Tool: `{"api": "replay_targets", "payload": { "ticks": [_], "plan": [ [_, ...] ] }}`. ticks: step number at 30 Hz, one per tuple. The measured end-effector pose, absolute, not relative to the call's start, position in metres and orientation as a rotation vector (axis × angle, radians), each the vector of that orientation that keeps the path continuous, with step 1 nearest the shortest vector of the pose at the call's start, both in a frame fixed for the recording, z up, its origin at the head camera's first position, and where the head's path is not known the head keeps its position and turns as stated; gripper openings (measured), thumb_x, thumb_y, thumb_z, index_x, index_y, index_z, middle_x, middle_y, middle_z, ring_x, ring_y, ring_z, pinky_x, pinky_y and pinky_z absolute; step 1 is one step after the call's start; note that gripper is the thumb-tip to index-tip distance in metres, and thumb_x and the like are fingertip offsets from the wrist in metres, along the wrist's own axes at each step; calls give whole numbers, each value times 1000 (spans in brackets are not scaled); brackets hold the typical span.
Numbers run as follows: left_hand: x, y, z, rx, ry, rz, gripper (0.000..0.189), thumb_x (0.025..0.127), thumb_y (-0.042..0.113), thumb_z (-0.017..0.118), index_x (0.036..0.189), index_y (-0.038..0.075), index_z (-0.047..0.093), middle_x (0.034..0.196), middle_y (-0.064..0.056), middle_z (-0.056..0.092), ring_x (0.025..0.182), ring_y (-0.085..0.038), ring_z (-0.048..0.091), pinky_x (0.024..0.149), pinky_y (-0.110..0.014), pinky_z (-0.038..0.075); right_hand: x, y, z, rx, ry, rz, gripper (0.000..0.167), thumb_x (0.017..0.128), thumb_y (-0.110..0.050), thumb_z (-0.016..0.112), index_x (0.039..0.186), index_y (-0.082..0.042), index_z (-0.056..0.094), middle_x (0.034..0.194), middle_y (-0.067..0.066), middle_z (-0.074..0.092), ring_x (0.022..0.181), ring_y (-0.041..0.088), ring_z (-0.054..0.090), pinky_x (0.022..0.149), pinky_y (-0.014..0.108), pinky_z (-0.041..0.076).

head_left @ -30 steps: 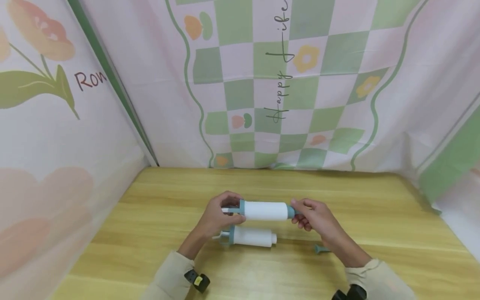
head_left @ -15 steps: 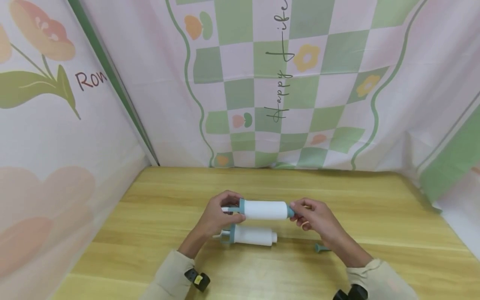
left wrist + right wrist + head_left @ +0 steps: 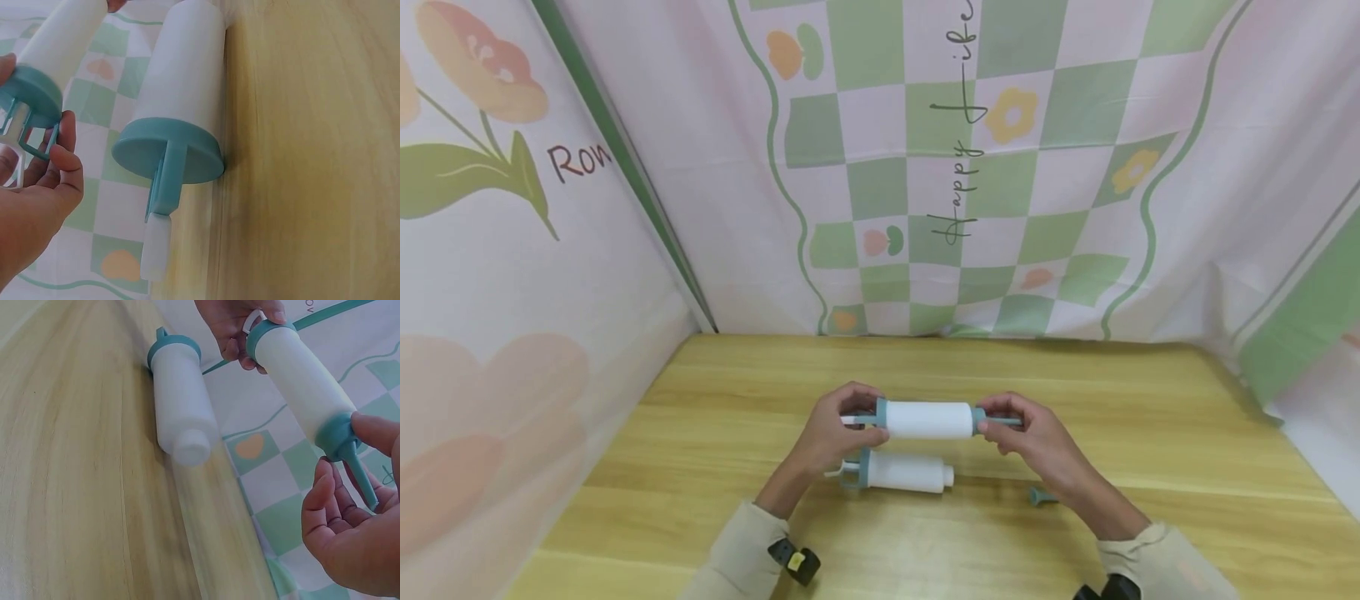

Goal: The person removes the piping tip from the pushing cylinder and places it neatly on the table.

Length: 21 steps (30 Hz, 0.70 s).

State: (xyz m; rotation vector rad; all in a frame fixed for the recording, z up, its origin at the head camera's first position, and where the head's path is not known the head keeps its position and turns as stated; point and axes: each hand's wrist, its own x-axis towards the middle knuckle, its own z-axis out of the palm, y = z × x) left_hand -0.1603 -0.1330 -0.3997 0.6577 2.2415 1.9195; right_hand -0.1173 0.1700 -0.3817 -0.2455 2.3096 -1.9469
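Level above the table, a white dispenser bottle (image 3: 928,420) lies between both hands. My left hand (image 3: 823,429) grips its teal cap (image 3: 34,94) on the left end, fingers around the trigger-like handle. At the other end, my right hand (image 3: 1033,429) pinches the collar of the teal nozzle (image 3: 340,440) between thumb and fingertips; the thin spout points away through the fingers. A second white bottle (image 3: 902,472), also with a teal cap and handle, rests on the table just in front, its narrow neck bare.
A small teal nozzle-like piece (image 3: 1041,497) lies on the wooden table (image 3: 700,467) near my right wrist, partly hidden by it. Printed curtains (image 3: 880,192) hang behind and beside the table. Black cameras (image 3: 796,565) sit on both wrists.
My right fingers have shifted their pinch on the nozzle, and the thin spout now shows past them. The left hand and the held bottle have stayed almost still.
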Motion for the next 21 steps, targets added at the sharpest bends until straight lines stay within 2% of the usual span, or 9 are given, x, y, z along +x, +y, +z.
{"api": "replay_targets", "payload": {
  "ticks": [12,16,21],
  "plan": [
    [-159,-135,-400,651,2226,1938,42,84,9,80,122,3,62,112,-11,65,105,-28,63,88,-39,55,-117,169,-380,-232,2314,-1939,39,99,-17,65,127,8,53,112,15,60,94,24,61,73,32,53],
    [-159,-135,-400,637,2220,1939,42,84,9,80,122,3,63,113,-11,65,106,-27,62,88,-39,55,-117,169,-380,-232,2320,-1932,41,103,-22,59,130,8,51,113,15,59,94,24,60,73,34,54],
    [-158,-134,-399,635,2217,1941,41,84,8,79,122,2,62,112,-11,65,106,-28,62,88,-39,55,-119,168,-378,-137,2366,-1887,52,107,-37,47,134,7,49,114,15,61,94,26,63,74,35,55]
  ]
}}
